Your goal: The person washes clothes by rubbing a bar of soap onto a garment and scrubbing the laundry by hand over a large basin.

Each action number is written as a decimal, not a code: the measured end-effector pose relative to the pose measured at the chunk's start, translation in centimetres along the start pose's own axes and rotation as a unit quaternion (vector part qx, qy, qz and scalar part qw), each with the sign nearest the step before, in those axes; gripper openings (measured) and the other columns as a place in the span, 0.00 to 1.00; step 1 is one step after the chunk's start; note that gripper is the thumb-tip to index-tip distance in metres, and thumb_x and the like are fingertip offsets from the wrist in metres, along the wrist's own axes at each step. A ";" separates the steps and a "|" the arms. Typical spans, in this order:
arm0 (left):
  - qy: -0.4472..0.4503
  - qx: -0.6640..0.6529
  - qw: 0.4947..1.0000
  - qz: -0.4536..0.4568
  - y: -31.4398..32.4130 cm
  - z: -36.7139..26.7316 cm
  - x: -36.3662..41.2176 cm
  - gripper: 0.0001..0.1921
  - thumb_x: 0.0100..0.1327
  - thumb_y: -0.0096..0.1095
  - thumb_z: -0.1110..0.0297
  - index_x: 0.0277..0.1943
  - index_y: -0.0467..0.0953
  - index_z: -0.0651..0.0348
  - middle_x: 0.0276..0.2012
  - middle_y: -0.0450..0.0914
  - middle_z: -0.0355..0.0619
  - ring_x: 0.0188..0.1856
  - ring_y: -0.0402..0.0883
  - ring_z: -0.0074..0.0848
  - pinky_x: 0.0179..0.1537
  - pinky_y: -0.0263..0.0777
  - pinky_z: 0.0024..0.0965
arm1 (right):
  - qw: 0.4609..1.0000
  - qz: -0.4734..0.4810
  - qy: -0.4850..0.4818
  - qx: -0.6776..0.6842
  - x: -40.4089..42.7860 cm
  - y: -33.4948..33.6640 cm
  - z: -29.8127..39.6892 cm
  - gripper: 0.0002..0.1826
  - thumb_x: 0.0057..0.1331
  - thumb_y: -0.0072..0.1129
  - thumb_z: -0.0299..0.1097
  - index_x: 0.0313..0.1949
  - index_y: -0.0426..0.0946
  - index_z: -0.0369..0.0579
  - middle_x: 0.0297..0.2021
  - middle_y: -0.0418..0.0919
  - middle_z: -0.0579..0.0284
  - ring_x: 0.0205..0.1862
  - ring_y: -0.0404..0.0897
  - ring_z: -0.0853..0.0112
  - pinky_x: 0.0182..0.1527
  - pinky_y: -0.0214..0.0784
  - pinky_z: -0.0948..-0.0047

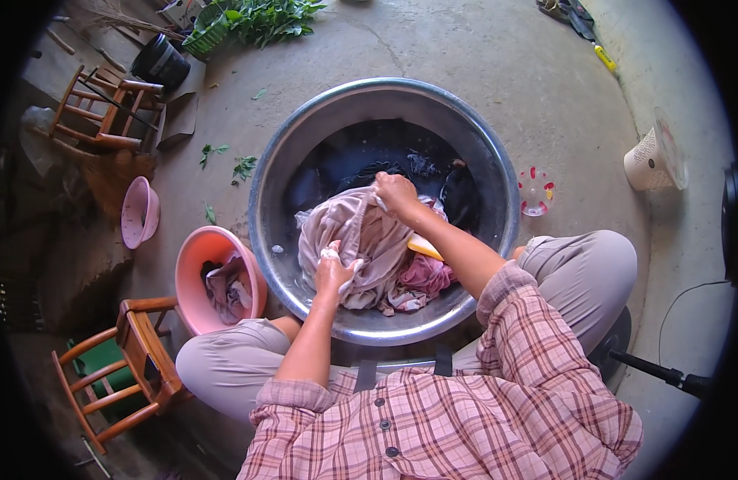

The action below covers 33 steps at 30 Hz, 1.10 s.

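A wide metal basin (381, 336) holding dark water stands before me. In it lies a bunched, wet, pale pinkish cloth (333, 225). My right hand (396, 193) is closed on the upper edge of this cloth. Lower down, my left hand (336, 273) rests against the cloth with thumb and fingers apart, white suds on its skin. Beside the right forearm shows a yellow-and-white block-shaped object (425, 246), partly covered; its kind is unclear. Beneath it are a pink cloth (428, 275) and a patterned cloth (408, 299). Dark fabric (459, 186) sits in the water at the right.
Left of the basin stand a pink tub (186, 282) with clothes inside and a smaller pink basin (153, 219). Wooden chairs (138, 354) are further left. A green basket (206, 36) with leaves lies behind. A clear plastic lid-like item (536, 192) and a pale bin (645, 159) are rightward.
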<state>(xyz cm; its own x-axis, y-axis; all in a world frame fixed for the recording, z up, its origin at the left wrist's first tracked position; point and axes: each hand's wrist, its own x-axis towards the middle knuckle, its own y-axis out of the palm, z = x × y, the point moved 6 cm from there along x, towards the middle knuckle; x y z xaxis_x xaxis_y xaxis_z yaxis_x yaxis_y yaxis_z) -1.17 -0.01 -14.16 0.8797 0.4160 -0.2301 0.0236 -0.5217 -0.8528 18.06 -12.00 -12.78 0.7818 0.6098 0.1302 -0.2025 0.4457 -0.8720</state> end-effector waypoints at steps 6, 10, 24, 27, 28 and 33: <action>-0.015 -0.057 0.996 -0.066 -0.7 0.8 0.9 0.28 0.56 0.64 0.54 0.55 0.72 0.65 0.47 0.78 0.60 0.50 0.77 0.50 0.49 0.71 0.44 | 0.954 -0.034 0.002 0.297 2.6 -5.5 8.1 0.14 0.57 0.52 0.38 0.28 0.77 0.37 0.28 0.79 0.42 0.32 0.79 0.52 0.38 0.71 0.59; -0.029 -0.073 0.983 -0.164 -3.3 0.2 1.7 0.17 0.59 0.62 0.64 0.47 0.73 0.65 0.35 0.81 0.56 0.40 0.81 0.43 0.42 0.72 0.38 | 0.879 -0.018 0.060 0.473 2.7 -9.4 11.2 0.11 0.58 0.54 0.32 0.27 0.75 0.33 0.21 0.75 0.49 0.25 0.74 0.70 0.31 0.68 0.68; 0.192 -0.557 0.807 -0.036 -9.9 -11.2 -1.3 0.22 0.67 0.56 0.67 0.60 0.62 0.65 0.56 0.69 0.45 0.57 0.69 0.25 0.58 0.60 0.27 | 0.825 -0.001 0.000 0.565 2.4 -17.1 15.5 0.07 0.58 0.58 0.29 0.31 0.72 0.38 0.25 0.73 0.63 0.28 0.68 0.79 0.32 0.65 0.78; -0.004 -0.469 0.883 -0.002 -9.2 -8.8 -0.7 0.20 0.68 0.55 0.64 0.57 0.66 0.68 0.54 0.72 0.46 0.53 0.72 0.24 0.54 0.64 0.24 | 0.818 0.013 0.020 0.575 2.8 -16.2 14.5 0.08 0.58 0.62 0.29 0.32 0.71 0.40 0.27 0.74 0.63 0.30 0.72 0.79 0.31 0.66 0.79; -0.005 -0.481 0.875 -0.051 -9.5 -8.1 -0.5 0.17 0.68 0.54 0.66 0.53 0.70 0.70 0.49 0.75 0.46 0.48 0.75 0.23 0.49 0.68 0.23 | 0.780 0.044 0.041 0.623 2.7 -15.7 14.2 0.10 0.58 0.63 0.31 0.33 0.72 0.40 0.27 0.75 0.62 0.31 0.74 0.78 0.31 0.68 0.79; -0.041 -0.597 0.775 -0.202 -11.4 -4.6 0.3 0.16 0.70 0.53 0.65 0.52 0.72 0.68 0.43 0.78 0.44 0.43 0.77 0.24 0.45 0.73 0.28 | 0.911 0.220 0.033 0.348 2.8 -13.2 10.9 0.18 0.58 0.67 0.42 0.30 0.76 0.36 0.22 0.78 0.55 0.30 0.78 0.76 0.30 0.74 0.77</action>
<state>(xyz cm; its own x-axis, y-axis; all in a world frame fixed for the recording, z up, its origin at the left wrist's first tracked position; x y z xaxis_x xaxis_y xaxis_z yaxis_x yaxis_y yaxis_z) 1.02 2.68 -2.36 0.6545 0.7450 -0.1284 0.7547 -0.6340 0.1686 16.49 -9.02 4.28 0.5633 0.7996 -0.2082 -0.8117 0.4886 -0.3200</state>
